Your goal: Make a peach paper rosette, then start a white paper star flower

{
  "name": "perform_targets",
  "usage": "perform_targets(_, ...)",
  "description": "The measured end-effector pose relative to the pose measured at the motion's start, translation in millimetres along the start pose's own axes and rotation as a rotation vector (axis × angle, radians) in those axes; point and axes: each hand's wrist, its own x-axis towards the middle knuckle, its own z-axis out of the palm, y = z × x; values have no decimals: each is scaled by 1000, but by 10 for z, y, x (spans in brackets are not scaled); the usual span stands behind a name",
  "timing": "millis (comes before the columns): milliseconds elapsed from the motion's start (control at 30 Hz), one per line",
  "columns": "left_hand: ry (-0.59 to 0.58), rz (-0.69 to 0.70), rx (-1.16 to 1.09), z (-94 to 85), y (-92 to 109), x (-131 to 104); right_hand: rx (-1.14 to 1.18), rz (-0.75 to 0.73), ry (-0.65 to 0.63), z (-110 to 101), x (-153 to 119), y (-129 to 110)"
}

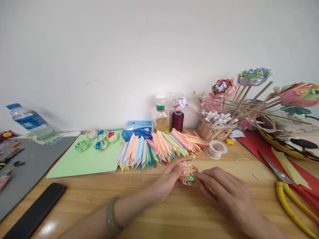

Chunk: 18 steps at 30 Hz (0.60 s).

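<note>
A folded paper flower (188, 173), peach outside with green petals, is held above the wooden table. My left hand (167, 181) grips its left side, thumb and fingers closed round it. My right hand (224, 189) pinches at the flower's right edge with thumb and forefinger; the other fingers are curled. Behind the hands lies a long row of folded paper strips (142, 152) in lilac, peach, green and pink. Several small finished paper flowers (100, 145) rest on a light green sheet (82, 164) at the left.
Behind the strips stand a tissue pack (138, 129), a bottle (161, 116) and a dark thread spool (177, 120). A white spool (216, 149) and basket (215, 131) are right of them. Scissors (280, 172) lie far right, a black case (36, 209) front left.
</note>
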Motion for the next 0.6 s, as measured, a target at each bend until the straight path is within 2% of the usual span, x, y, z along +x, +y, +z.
perform_targets(233, -26, -36, -138, 0, -9, 9, -20, 29, 41, 40, -24, 41)
perform_targets(400, -33, -47, -173, -32, -11, 23, 78, 136, 56, 55, -31, 34)
perform_targets(500, -27, -14, -167, -46, 6, 23, 254, 285, 17, 17, 11, 2)
perform_targets(600, -8, 21, -182, -43, 28, 21, 490, 561, -77, -31, 83, -29)
